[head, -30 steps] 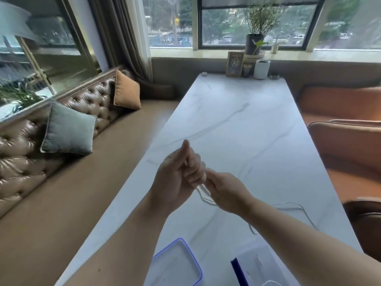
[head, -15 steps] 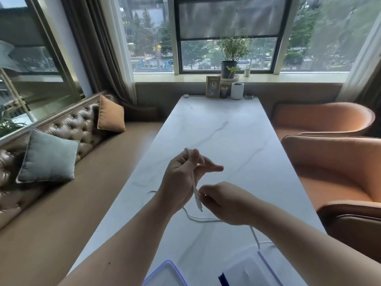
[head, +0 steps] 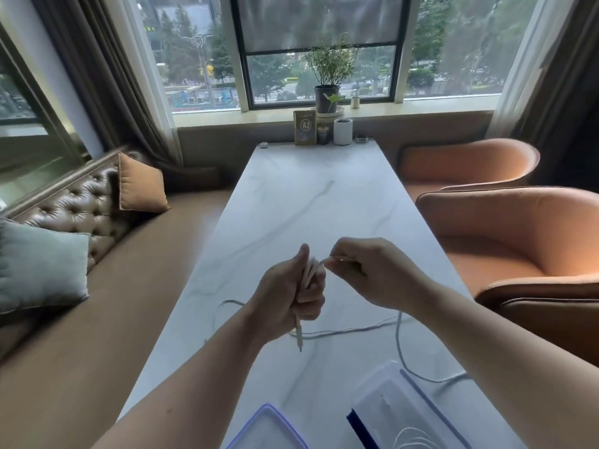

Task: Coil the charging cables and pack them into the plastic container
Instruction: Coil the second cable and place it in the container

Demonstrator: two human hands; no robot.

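My left hand is closed around loops of a white charging cable, and one plug end hangs below the fist. My right hand pinches the same cable just right of the left fist, at its top. The loose part of the cable trails across the marble table behind my hands and curves down toward the clear plastic container at the near right. Inside that container lies another coiled white cable. The container's blue-rimmed lid lies at the near edge, left of it.
A card stand, a white cup and a potted plant stand at the table's far end. Two orange armchairs line the right side. A tufted bench with cushions runs along the left.
The camera has tilted up, so the hands sit lower in view. My right hand rose from below the left fist to its top right, carrying the cable around the left hand.
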